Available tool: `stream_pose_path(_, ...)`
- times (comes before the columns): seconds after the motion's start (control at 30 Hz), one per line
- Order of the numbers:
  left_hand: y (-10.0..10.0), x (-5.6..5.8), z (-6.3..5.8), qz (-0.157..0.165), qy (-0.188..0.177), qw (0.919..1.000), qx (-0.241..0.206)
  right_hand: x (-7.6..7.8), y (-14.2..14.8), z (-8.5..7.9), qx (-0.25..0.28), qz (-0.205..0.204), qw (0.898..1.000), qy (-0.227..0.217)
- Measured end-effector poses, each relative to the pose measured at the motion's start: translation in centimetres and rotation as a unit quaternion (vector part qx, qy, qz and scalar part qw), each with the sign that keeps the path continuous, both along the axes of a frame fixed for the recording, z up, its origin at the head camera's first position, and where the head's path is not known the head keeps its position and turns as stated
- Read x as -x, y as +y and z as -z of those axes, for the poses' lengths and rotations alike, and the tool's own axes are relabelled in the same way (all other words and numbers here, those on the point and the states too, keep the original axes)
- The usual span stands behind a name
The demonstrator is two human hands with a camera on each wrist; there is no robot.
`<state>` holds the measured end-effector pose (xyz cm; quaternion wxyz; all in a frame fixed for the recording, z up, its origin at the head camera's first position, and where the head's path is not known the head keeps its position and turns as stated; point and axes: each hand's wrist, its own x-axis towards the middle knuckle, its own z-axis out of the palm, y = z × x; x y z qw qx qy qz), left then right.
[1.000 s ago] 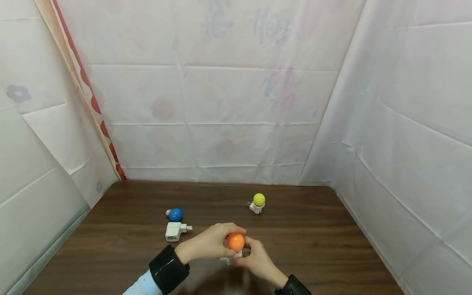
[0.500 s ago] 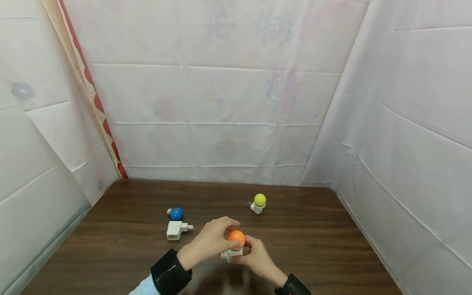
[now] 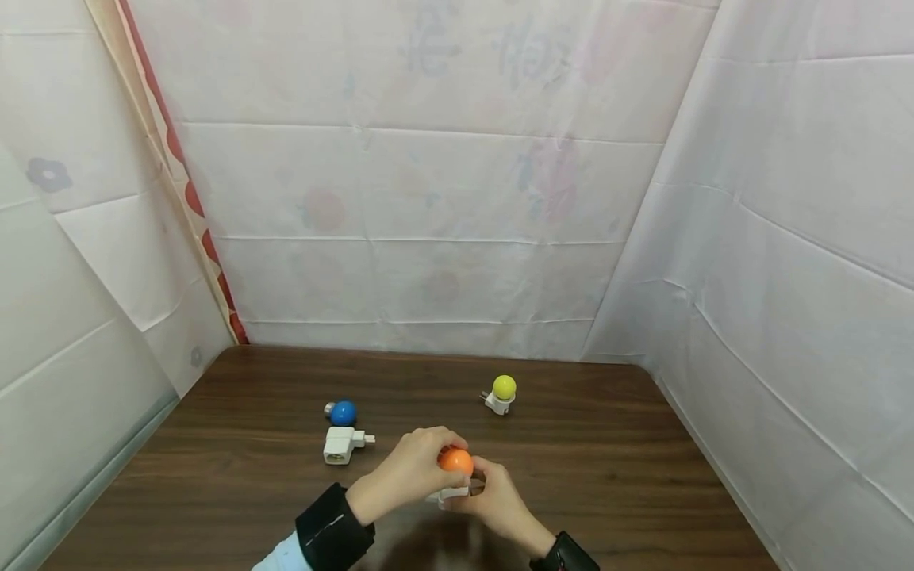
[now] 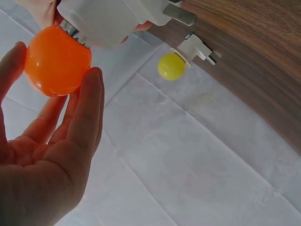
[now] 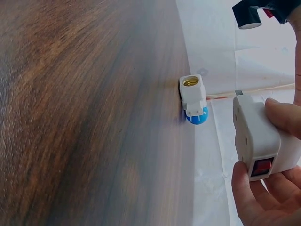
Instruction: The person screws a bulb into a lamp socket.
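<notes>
An orange light bulb (image 4: pixel 59 61) is pinched between the thumb and fingers of my left hand (image 3: pixel 412 469). Its metal screw base shows at the mouth of a white plug-in lamp socket (image 5: pixel 261 136), partly inside it. My right hand (image 3: pixel 502 509) grips that socket by its body, above the table. A red switch (image 5: pixel 262 166) sits on the socket's end, and a metal plug pin (image 4: pixel 180 15) sticks out of it. In the head view, the fingers hide much of the socket.
On the brown wooden table (image 3: pixel 236 476), a blue bulb (image 3: pixel 343 413) lies behind a second white socket (image 3: pixel 339 446) at the left. Farther back, a yellow bulb (image 3: pixel 504 387) sits in its own white socket (image 3: pixel 498 404). White cloth (image 3: pixel 428 198) hangs around the table.
The left fingers lifted and loosened on the orange bulb half a second ago, and now lie lower round it again. The right hand holds the socket in nearly the same place.
</notes>
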<state>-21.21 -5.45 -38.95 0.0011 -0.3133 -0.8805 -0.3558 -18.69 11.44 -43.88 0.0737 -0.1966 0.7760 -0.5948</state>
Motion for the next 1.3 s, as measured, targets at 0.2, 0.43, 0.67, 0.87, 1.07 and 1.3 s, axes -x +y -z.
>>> stream_pose_path(0.2,-0.4,0.2,0.1,0.027,-0.022,0.9994,0.001,-0.2,-0.1,-0.2,0.008,-0.005,1.000,0.000)
stream_pose_path(0.43,-0.8,0.3,0.1,0.054,-0.056,0.9970,0.003,-0.2,-0.1,0.1,-0.002,-0.006,1.000,0.003)
stream_pose_path(0.67,-0.9,0.3,0.0,0.065,-0.083,0.9943,0.012,-0.4,-0.1,-0.1,0.002,-0.010,1.000,-0.010)
stream_pose_path(0.87,-0.9,0.3,-0.1,0.065,-0.087,0.9940,0.017,0.1,-0.1,0.9,0.004,-0.013,1.000,-0.008)
stream_pose_path(1.07,-0.8,0.4,0.1,0.071,-0.057,0.9957,0.020,1.1,0.1,2.7,0.000,-0.008,1.000,-0.008)
stream_pose_path(1.3,-0.9,0.2,0.0,0.048,-0.060,0.9970,-0.006,1.3,0.3,2.9,-0.001,-0.004,1.000,-0.011)
